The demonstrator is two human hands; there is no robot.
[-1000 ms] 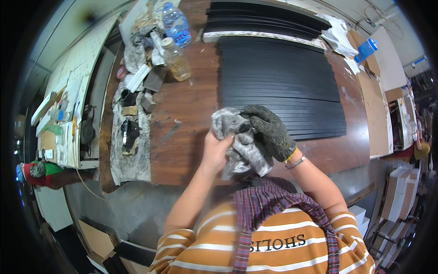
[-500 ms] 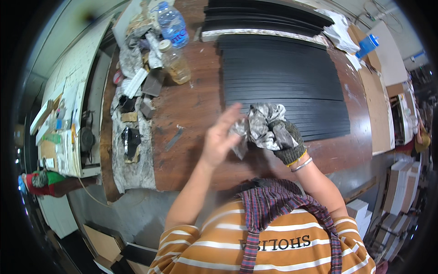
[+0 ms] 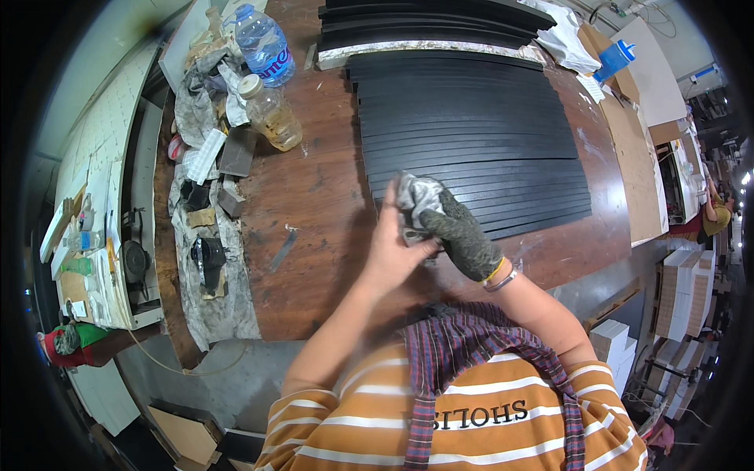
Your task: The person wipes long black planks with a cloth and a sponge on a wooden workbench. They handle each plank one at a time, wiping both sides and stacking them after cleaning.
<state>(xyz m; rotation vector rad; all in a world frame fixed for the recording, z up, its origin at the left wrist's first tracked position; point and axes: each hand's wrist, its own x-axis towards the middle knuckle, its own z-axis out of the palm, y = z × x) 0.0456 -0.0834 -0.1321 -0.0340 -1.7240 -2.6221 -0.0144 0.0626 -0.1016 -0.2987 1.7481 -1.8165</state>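
A grey-white stained rag is bunched up between my two hands, above the near left corner of a row of black strips. My bare left hand presses against its left side, thumb below and fingers upright. On the other side my right hand, in a dark knitted glove with a yellow cuff edge, closes round the cloth. The strips lie side by side on the brown wooden table. Part of the rag is hidden by my fingers.
More black strips lie stacked on a pale bar at the back. To the left stand a large clear water bottle and a jar of brownish liquid. A stained cloth with blocks runs along the left edge. A blue bottle is far right.
My hands have come together and squeezed the loosely spread rag into a smaller bundle. The left hand, apart from the main bundle before, now presses on it. The view has shifted slightly.
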